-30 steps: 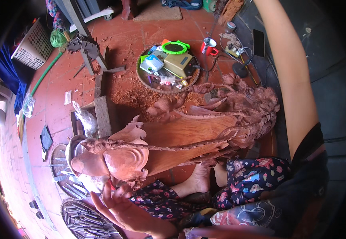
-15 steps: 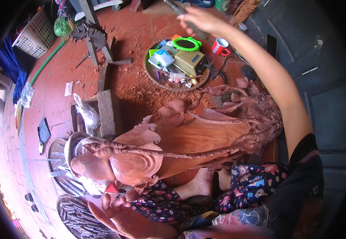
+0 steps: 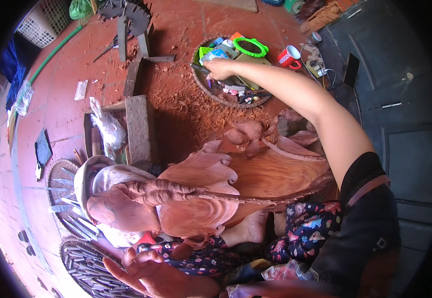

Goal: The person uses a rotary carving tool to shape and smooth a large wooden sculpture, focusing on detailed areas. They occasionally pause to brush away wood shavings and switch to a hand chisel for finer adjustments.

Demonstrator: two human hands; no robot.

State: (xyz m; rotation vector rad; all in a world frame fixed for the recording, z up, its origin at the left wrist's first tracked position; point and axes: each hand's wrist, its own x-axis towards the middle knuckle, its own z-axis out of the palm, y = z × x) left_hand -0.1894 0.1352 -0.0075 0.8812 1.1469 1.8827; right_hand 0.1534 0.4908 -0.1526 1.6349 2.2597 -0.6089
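A large reddish wooden carving (image 3: 211, 193) of a figure lies across my lap, its head toward the left. My right hand (image 3: 219, 68) reaches far over it and is closed on a thin dark tool (image 3: 199, 68) above a round shallow tray (image 3: 211, 90) that holds bottles, a green ring and other small items. My left hand (image 3: 149, 270) rests low at the bottom, fingers spread and holding nothing, beside a woven mat of metal chisels (image 3: 84, 263).
Wood chips cover the red floor around the tray. A wooden block (image 3: 139, 129) and a clear plastic bag (image 3: 107, 128) lie left of the carving. A red mug (image 3: 289, 56), a dark phone (image 3: 351, 70), a green hose (image 3: 52, 52) and a white basket (image 3: 47, 22) lie farther off.
My right arm has swung down from high up to the round tray, and the view has tilted downward. My left hand has stayed low at the bottom.
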